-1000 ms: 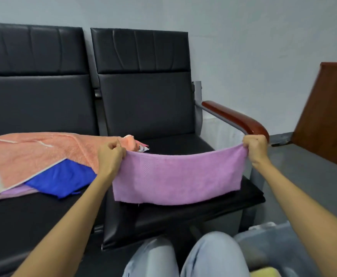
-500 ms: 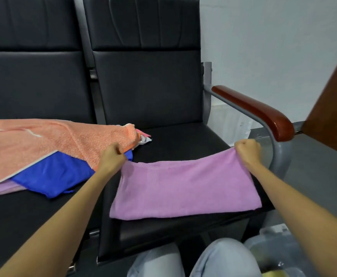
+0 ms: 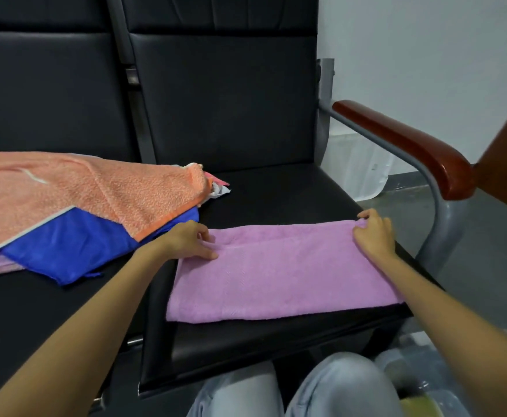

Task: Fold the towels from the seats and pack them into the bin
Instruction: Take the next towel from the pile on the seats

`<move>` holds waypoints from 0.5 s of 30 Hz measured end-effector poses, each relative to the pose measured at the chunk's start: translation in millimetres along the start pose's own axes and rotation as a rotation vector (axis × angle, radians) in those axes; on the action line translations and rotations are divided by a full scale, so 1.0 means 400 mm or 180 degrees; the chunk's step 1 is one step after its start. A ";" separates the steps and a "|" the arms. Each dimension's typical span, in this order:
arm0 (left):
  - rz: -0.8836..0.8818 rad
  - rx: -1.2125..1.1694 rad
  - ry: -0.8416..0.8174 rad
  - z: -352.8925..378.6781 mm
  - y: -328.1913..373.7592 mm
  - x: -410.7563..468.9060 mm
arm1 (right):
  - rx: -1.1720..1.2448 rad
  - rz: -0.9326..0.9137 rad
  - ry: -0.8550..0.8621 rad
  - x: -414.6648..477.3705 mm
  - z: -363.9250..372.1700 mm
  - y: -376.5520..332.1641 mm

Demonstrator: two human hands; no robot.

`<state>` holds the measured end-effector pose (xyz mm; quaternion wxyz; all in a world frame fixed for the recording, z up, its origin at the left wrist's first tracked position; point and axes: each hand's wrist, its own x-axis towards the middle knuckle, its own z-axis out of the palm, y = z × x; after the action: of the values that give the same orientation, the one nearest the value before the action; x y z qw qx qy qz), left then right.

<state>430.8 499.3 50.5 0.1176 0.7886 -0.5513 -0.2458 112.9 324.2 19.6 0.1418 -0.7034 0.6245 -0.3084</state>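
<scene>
The purple towel [image 3: 282, 272] lies flat between the two hands, spread across the front half of the black seat [image 3: 276, 194], and it looks doubled over, with a soft ridge running just inside its far edge. The left hand [image 3: 186, 240] grasps the towel's far left corner, fingers curled onto the cloth and the thumb laid along the top. The right hand [image 3: 374, 233] is at the far right corner, seen from the back with its fingertips bent over the edge. It appears to grip the cloth, though the hand itself hides the pinch. The right forearm covers the towel's right side.

Just beyond the left hand and out to its left, an orange towel [image 3: 80, 191] lies over a blue towel [image 3: 65, 248] on the neighbouring seat. A pale purple strip shows beneath them at the frame's edge, cut off. A small pink and white cloth [image 3: 217, 186] pokes out from under the orange towel's corner, too crumpled to identify.

Beyond the right hand and to its right rises a red-brown armrest [image 3: 402, 145] on a grey tube. Below the right forearm the translucent bin [image 3: 427, 368] is mostly hidden and cut off, and its contents are blurred. Knees [image 3: 336, 383] in light jeans sit below the seat's front edge.
</scene>
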 end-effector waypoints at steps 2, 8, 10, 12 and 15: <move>0.0067 -0.0150 0.0003 -0.017 0.004 -0.012 | 0.0139 -0.0190 0.0246 -0.009 -0.010 0.003; 0.0395 -0.1325 0.0677 -0.075 0.020 -0.052 | 0.0888 -0.0818 0.1356 -0.029 -0.042 -0.019; 0.0320 -0.1486 0.1017 -0.079 0.020 -0.034 | 0.1016 -0.0783 0.1401 -0.009 -0.049 -0.041; 0.0137 -0.1230 0.1479 -0.065 0.015 -0.007 | 0.0820 -0.0677 0.1214 0.015 -0.042 -0.058; -0.0201 -0.0842 0.1726 -0.016 -0.004 0.034 | 0.0095 -0.0417 0.0199 0.036 -0.009 -0.043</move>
<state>439.2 486.8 51.6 0.3545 0.8200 -0.4382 -0.0995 124.6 313.9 36.1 0.1122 -0.7306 0.5766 -0.3481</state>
